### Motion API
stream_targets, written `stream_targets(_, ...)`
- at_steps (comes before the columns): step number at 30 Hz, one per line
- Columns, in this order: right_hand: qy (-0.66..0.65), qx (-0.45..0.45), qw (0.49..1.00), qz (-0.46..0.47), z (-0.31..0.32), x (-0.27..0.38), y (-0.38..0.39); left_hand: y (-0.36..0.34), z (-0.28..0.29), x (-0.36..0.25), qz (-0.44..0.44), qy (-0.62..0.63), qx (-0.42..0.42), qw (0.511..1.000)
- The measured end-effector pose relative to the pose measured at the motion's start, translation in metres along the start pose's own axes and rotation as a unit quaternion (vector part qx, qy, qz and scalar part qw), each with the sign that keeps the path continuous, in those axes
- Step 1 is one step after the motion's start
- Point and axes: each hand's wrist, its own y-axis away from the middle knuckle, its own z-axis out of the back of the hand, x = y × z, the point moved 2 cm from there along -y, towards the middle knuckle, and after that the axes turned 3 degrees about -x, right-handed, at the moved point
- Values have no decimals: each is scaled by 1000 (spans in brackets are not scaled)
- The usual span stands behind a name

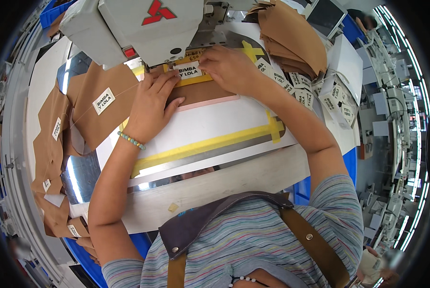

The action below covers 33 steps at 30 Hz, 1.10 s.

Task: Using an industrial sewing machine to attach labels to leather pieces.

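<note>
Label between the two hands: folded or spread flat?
Spread flat: the label shows an uncreased face between left hand and right hand.

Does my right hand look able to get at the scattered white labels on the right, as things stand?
Probably yes: the scattered white labels lie just beyond the right forearm with nothing visibly blocking the way, though the right hand would first have to leave the single white label it touches.
</note>
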Motion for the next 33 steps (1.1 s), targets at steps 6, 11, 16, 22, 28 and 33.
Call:
stream_targets(6,6,-34,998,54,-14,3,4,-2,2,-3,-23,-47,18,998)
stream_targets(11,-23,-55,997,48,-21,1,7,1,0,-6,-16,-82,-4,996)
stream_targets(16,-56,-2,994,89,-28,2,7,4,4,-1,-2,-60,-16,998)
stream_targets(22,-46,75,995,50,-30,1,5,14,18,10,28,-104,47,993)
stream_targets(28,-57,79,995,34,-28,4,-3,13,25,11,14,-112,86,990)
stream_targets(33,-77,83,993,18,-21,6,-8,12,27,9,4,-119,92,989)
